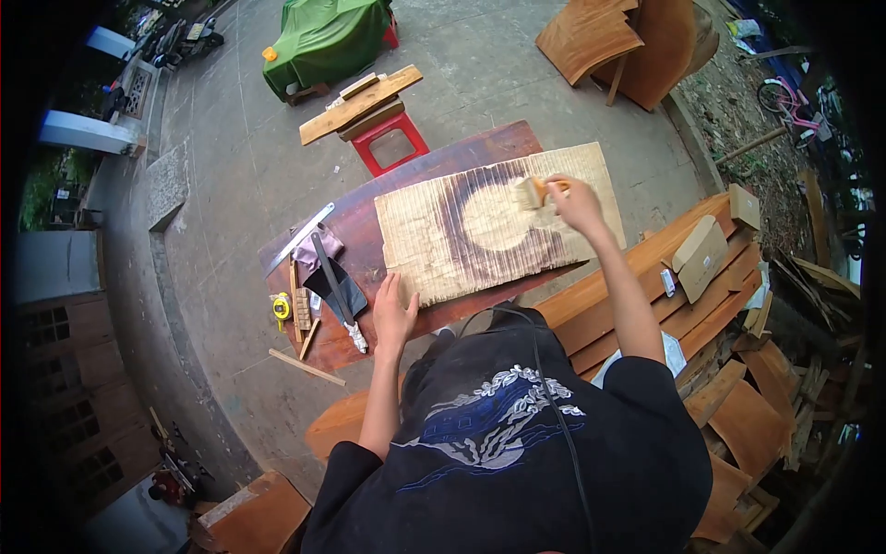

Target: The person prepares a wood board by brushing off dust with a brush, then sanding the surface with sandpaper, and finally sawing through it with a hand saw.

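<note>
A pale, ridged wooden panel (420, 231) with a dark scorched ring around a pale round centre lies on a reddish-brown wooden table (360, 249). My right hand (580, 205) is closed around the orange handle of a flat paintbrush (532, 193). Its light bristles are over the upper right of the pale circle; whether they touch is hard to tell. At the panel's lower left corner, my left hand (394, 314) rests with fingers stretched out and thumb apart, holding nothing. Left of it lie a long dark tool (332, 282) and a dark cloth (346, 294).
A yellow tape measure (281, 309), wood strips (309, 339), a metal blade (300, 238) and a mauve cloth (318, 249) sit at the table's left. Beyond stands a red stool (392, 143) bearing planks. Stacked boards (637, 295) with a cardboard piece (700, 258) lie at right.
</note>
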The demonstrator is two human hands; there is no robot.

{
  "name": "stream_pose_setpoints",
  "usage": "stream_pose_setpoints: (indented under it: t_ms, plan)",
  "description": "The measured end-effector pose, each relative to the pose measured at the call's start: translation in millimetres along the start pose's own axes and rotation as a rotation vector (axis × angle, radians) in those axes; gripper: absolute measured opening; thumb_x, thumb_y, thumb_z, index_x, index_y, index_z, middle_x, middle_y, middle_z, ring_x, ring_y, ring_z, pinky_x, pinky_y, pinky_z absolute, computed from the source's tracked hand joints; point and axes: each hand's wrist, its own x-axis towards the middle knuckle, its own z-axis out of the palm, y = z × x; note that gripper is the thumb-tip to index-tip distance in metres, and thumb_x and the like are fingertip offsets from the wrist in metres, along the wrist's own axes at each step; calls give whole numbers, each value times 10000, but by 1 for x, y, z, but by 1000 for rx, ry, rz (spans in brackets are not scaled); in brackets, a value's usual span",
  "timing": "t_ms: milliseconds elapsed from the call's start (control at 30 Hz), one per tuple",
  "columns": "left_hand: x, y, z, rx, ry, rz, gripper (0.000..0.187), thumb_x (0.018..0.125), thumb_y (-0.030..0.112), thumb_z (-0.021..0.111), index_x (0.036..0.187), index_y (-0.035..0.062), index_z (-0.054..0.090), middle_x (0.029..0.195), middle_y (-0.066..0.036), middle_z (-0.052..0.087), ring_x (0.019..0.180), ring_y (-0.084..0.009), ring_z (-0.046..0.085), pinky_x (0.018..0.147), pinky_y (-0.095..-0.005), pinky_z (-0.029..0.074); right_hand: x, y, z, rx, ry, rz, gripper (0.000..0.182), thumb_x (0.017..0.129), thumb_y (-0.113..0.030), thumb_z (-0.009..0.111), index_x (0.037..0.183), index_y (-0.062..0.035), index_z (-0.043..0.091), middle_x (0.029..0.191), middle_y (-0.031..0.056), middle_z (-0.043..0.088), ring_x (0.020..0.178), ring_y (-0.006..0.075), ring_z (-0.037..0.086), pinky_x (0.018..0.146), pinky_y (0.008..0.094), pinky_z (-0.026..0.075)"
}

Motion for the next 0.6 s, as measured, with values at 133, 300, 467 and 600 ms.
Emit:
stream_pose_setpoints:
  t_ms: [133,300,467,600]
  plan:
    - [-1,0,3,-33,31,-23,585,870,189,815,1370,-43,618,1352,-241,664,1288,-407,607,1115,-474,482,70,46,-38,-444,530,-134,318,1075,-271,520,1206,-71,730,1086,170,750,805,340,756,772,462,612]
    - [2,11,4,0,53,-80,545,874,207,811,1330,-40,644,1317,-225,686,1265,-395,625,1090,-472,497,55,-75,123,-372,166,-499,207,1042,-182,532,971,-33,657,1100,191,720,803,354,755,668,468,628]
    - [4,16,-1,-6,25,-138,549,890,228,796,1353,-21,640,1333,-220,686,1273,-390,627,1098,-465,498,-10,-133,190,-71,-128,-944,362,1044,-231,567,1381,-195,692,1095,149,774,832,381,749,730,472,604]
    - [1,5,3,-44,57,-102,546,886,219,798,1354,-15,640,1363,-224,676,1280,-389,625,1106,-464,493,54,-93,54,-134,-74,-97,372,1100,-366,500,1136,-131,786,934,50,792,734,162,744,702,364,584]
